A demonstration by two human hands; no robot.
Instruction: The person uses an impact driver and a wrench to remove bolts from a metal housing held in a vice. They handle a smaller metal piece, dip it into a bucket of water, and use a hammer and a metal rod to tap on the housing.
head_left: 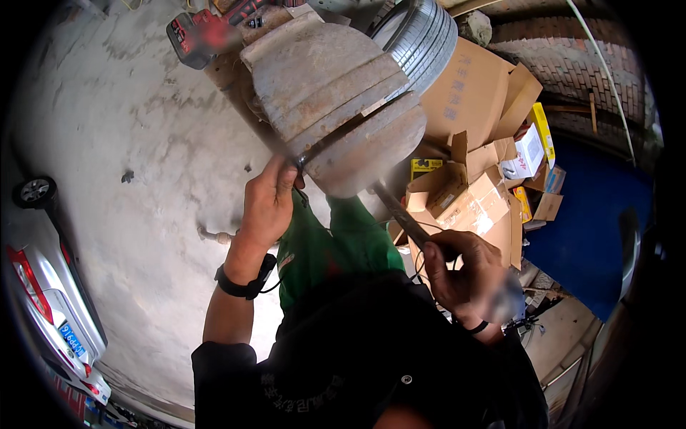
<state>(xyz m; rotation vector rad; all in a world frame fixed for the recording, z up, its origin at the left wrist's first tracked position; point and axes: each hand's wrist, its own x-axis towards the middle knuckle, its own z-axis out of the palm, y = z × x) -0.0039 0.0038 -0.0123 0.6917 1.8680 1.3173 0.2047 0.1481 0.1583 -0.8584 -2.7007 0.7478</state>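
A large worn metal bench vise point(321, 68) stands in front of me, with a narrow gap between its jaws. At the left end of that gap, my left hand point(268, 200) pinches a small dark part point(301, 160); its kind cannot be made out, and the rest of it is hidden by the jaws and fingers. My right hand point(464, 275) is closed around the vise's handle bar point(401, 214), which slants from under the near jaw down to the right. A black band is on each wrist.
A red and black cordless power tool point(196, 36) lies left of the vise. Behind it on the right rests a tyre point(418, 43). Cardboard boxes point(464, 193) are piled at the right, beside a blue panel point(579, 243). A white car point(57, 300) is at the far left.
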